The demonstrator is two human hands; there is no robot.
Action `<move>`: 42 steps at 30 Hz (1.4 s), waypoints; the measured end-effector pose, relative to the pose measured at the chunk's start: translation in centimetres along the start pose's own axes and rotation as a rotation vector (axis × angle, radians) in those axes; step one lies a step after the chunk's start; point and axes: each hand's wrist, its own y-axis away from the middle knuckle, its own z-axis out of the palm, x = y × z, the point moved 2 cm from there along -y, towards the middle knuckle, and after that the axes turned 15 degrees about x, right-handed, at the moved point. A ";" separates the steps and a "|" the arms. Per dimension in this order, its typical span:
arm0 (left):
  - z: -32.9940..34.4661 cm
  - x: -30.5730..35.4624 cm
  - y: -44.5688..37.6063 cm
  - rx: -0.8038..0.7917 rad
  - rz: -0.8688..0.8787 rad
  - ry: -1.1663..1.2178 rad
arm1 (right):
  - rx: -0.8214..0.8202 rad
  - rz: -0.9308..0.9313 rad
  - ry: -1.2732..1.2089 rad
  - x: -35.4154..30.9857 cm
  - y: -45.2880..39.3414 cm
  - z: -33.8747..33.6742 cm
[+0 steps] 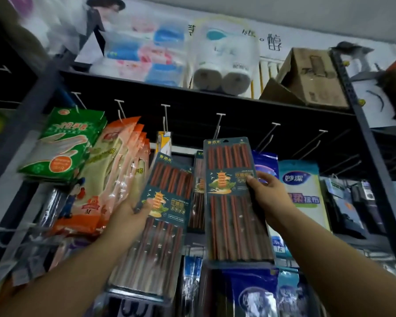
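Left hand (127, 211) grips a tilted teal card pack of red-brown chopsticks (160, 216); right hand (269, 195) pinches an identical upright pack (232, 202) before the hooks (217, 126).

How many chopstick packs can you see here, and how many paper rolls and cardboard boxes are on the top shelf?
Chopstick packs: 3. The left hand grips the left pack, the right hand grips the right pack, and the hanging pack is between them.
Paper rolls showing: 2
Cardboard box: 1
Total: 6
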 end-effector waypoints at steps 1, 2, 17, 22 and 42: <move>0.4 0.1 -0.1 0.011 -0.008 -0.024 | -0.002 -0.011 -0.010 -0.2 -0.4 0.4; 0.7 0.4 -0.3 0.017 -0.010 -0.036 | -0.003 -0.020 -0.019 -0.3 -0.9 0.8; 2.8 1.0 -2.1 0.056 0.102 -0.065 | -0.046 -0.062 -0.089 0.1 -7.4 5.1; 2.9 0.3 -2.2 0.061 0.089 -0.104 | -0.011 -0.035 -0.070 0.4 -8.8 5.4; 2.7 -0.6 -2.1 0.096 -0.024 0.002 | 0.011 -0.079 0.219 3.8 -10.9 6.3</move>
